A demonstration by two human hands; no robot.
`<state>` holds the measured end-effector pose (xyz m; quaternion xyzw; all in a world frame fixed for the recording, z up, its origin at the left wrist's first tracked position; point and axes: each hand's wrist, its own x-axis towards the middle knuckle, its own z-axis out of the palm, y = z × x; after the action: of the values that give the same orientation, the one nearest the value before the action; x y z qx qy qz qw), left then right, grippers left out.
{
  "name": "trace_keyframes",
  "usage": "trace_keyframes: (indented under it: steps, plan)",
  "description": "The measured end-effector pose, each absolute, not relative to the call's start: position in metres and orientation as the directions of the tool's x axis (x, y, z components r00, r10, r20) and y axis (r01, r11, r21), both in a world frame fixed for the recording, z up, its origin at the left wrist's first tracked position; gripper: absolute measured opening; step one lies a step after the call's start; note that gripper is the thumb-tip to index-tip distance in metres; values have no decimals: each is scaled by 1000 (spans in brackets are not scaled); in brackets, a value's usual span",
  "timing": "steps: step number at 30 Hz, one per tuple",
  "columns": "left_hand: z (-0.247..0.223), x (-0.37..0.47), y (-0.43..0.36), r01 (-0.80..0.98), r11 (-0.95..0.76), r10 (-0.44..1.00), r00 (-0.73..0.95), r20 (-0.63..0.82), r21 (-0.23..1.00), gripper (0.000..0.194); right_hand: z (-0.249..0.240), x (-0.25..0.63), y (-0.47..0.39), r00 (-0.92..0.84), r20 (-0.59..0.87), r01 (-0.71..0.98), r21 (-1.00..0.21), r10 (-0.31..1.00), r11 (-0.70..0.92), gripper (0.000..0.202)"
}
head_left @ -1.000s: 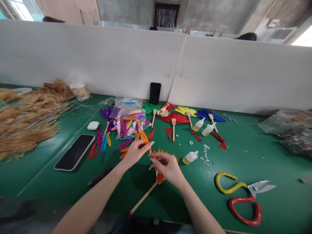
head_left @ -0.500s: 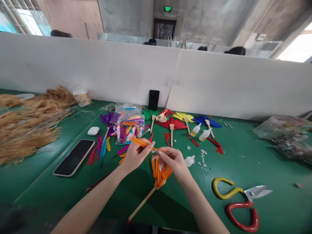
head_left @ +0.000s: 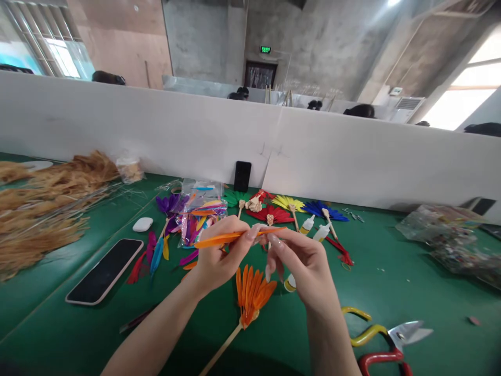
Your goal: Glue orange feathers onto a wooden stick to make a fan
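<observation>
My left hand (head_left: 223, 256) pinches an orange feather (head_left: 219, 239) that lies nearly level across both hands. My right hand (head_left: 299, 256) grips the same feather near its right end, between thumb and fingertips. Below them on the green table lies an orange feather fan (head_left: 252, 292) with a wooden stick handle, its feathers spread upward. A small glue bottle (head_left: 290, 283) shows partly behind my right hand. Red, yellow and blue fans (head_left: 329, 210) with wooden handles lie beyond my hands, beside two more glue bottles (head_left: 307, 225).
Scissors (head_left: 397, 339) with yellow and red handles lie at the right front. A phone (head_left: 105, 271) and white case (head_left: 143, 224) are at left, near brown fibres (head_left: 50, 209). Bagged feathers (head_left: 201, 216) lie behind my left hand; a white partition (head_left: 188, 136) stands at the back.
Both hands have lifted away from the orange fan, uncovering its feathers, with the orange feather now held level between them. The camera view has tilted slightly up.
</observation>
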<state>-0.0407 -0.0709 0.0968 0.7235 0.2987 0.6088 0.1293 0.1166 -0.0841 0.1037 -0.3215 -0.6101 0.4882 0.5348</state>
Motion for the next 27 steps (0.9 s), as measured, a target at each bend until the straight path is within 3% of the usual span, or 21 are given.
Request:
trace_keyframes:
  steps: [6, 10, 15, 21, 27]
  plan:
    - [92, -34, -68, 215, -723, 682, 75, 727, 656, 18, 103, 119, -83, -153, 385, -58, -923, 910, 380, 16]
    - [89, -30, -66, 92, -617, 787, 44, 616, 782, 24, 104, 119, -81, -132, 462, 93, -875, 877, 475, 19]
    - [85, -28, -63, -112, -410, 909, 31, 416, 905, 28, 102, 118, -76, -112, 600, 347, -723, 792, 597, 20]
    - [83, -29, -56, -233, -271, 961, -11, 276, 934, 30, 94, 114, -70, -81, 661, 391, -667, 746, 634, 18]
    - [86, -32, -57, -183, -313, 950, -55, 308, 932, 30, 92, 114, -69, -73, 661, 410, -663, 747, 627, 19]
